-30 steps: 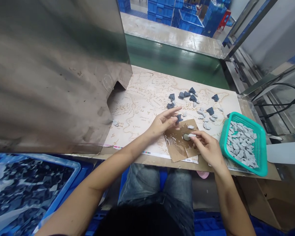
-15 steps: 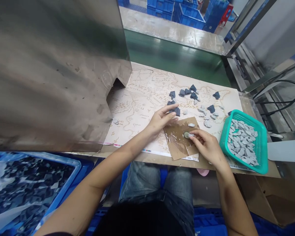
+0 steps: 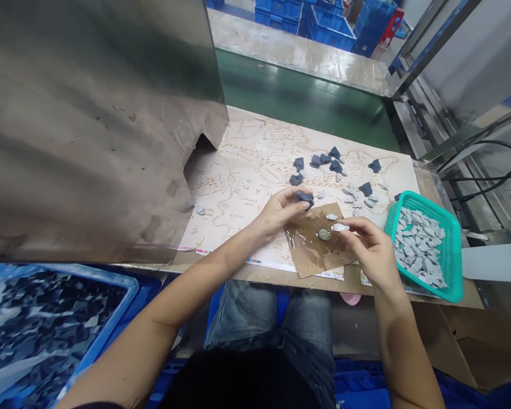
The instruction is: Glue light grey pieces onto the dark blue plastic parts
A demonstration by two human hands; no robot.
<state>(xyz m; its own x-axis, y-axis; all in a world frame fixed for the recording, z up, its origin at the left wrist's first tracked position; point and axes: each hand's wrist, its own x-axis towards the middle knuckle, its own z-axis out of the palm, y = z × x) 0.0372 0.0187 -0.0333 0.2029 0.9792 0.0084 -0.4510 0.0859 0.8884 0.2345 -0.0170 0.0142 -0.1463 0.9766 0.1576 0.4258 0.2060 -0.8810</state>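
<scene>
My left hand (image 3: 281, 211) is closed on a dark blue-grey angular piece (image 3: 304, 198), held between thumb and fingers at the upper left of a cardboard square (image 3: 300, 250). Between thumb and fingertips of my right hand (image 3: 370, 244) is a pale grey stone-like chip (image 3: 339, 227), above the card's right side. The card has wet, shiny patches and carries a small round greenish blob (image 3: 324, 234) and another pale chip (image 3: 331, 217). More dark pieces (image 3: 365, 188) and pale chips (image 3: 368, 202) lie scattered beyond my hands.
A teal basket (image 3: 455, 244) full of pale chips stands right of my right hand. A map-printed sheet (image 3: 255, 153) covers the bench. A metal housing (image 3: 111, 125) rises on the left, above a blue crate (image 3: 128, 295) of dark pieces. A green belt (image 3: 298, 91) runs behind.
My left hand has closed around a dark piece and picked it up toward me. My right hand has lifted the pale chip off the round blob and moved slightly right.
</scene>
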